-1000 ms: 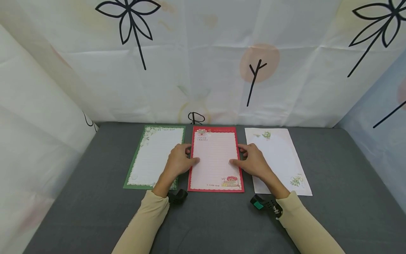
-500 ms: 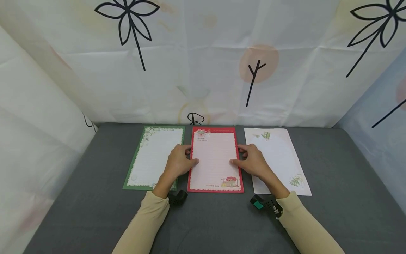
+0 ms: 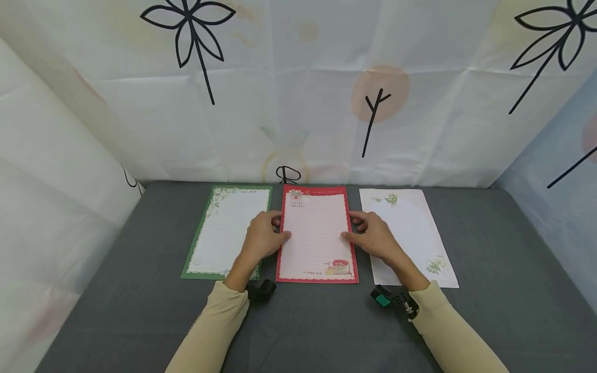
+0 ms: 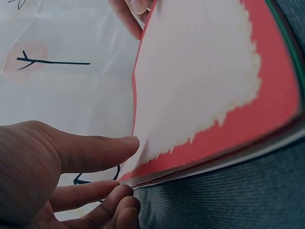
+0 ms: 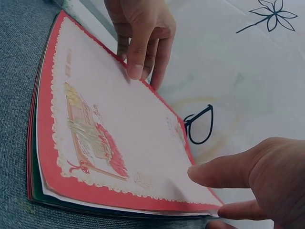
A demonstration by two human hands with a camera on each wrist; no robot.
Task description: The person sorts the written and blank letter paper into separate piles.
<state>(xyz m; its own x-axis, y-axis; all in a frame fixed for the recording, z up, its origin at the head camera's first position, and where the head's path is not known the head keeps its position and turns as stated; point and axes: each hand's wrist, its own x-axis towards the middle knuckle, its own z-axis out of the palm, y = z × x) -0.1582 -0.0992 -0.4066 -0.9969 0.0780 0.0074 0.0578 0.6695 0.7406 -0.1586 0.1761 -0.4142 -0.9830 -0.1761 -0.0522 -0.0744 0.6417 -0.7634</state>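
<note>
A stack of letter paper (image 3: 317, 223), topped by a pink lined sheet with a red border, lies mid-table in the head view. At its left side my left hand (image 3: 263, 235) has its thumb on the top sheet and its fingers at the edge. My right hand (image 3: 375, 237) pinches the opposite edge the same way. In the right wrist view, red, white and green layers show along the near side of the letter paper (image 5: 114, 198). The left wrist view shows the left thumb (image 4: 109, 152) pressing near one edge, an index fingertip just below it.
Green-bordered paper (image 3: 219, 243) lies to the left, partly beneath my left forearm. To the right is white paper with green plant prints (image 3: 410, 223), partly covered by my right hand and wrist. A white patterned cloth (image 3: 298, 103) stands behind the dark grey table (image 3: 308, 326).
Both thumbs have slid slightly outward toward the stack's edges, the right one more. The right wrist has shifted a little right. The papers lie almost where they were.
</note>
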